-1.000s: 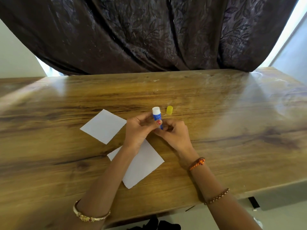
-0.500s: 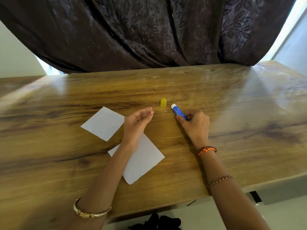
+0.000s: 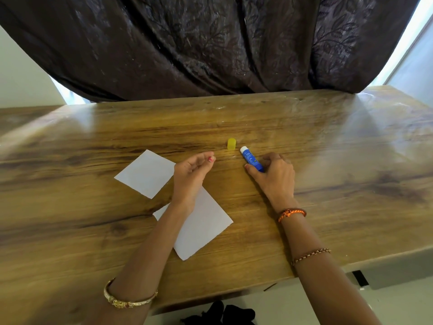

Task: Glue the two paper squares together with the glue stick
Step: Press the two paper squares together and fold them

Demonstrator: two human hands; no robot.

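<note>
Glue stick (image 3: 251, 159), uncapped, is gripped by the right hand (image 3: 274, 174) low over the table (image 3: 351, 160), right of two separate paper squares (image 3: 146, 173) (image 3: 201, 225); left hand (image 3: 191, 173) loosely curled, empty; exposed glue could smear the wood.

A dark patterned curtain (image 3: 210, 43) is hanging beyond the hands, behind the wooden table (image 3: 328, 160). Daylight is glaring in at both its edges, past pale walls (image 3: 18, 73).

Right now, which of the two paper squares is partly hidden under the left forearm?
The nearer paper square, toward the table's front edge: the left wrist and forearm cross over its upper left part. The farther paper square lies fully uncovered, left of the left hand.
</note>
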